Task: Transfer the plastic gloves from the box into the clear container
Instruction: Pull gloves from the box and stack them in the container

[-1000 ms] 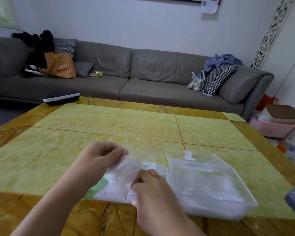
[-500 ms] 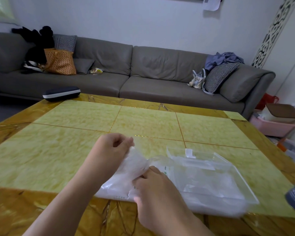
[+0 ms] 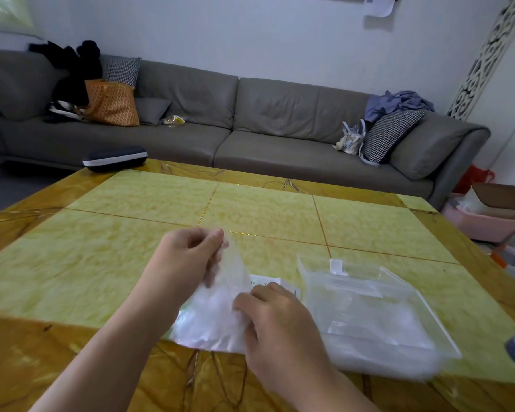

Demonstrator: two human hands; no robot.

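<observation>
Left hand (image 3: 188, 257) pinches a glove (image 3: 220, 304) above the box (image 3: 280, 285); right hand (image 3: 274, 319) grips its lower end. Container (image 3: 399, 292), right of both, seems partly filled.

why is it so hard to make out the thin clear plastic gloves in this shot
Head view: the thin clear plastic gloves are see-through and motion-blurred where the left hand pinches and lifts them; the right hand hides the white cardboard box; soft glare whitens the clear plastic container, whose near edge smears; wide-angle distortion bends the yellow tiled table edges.
</observation>
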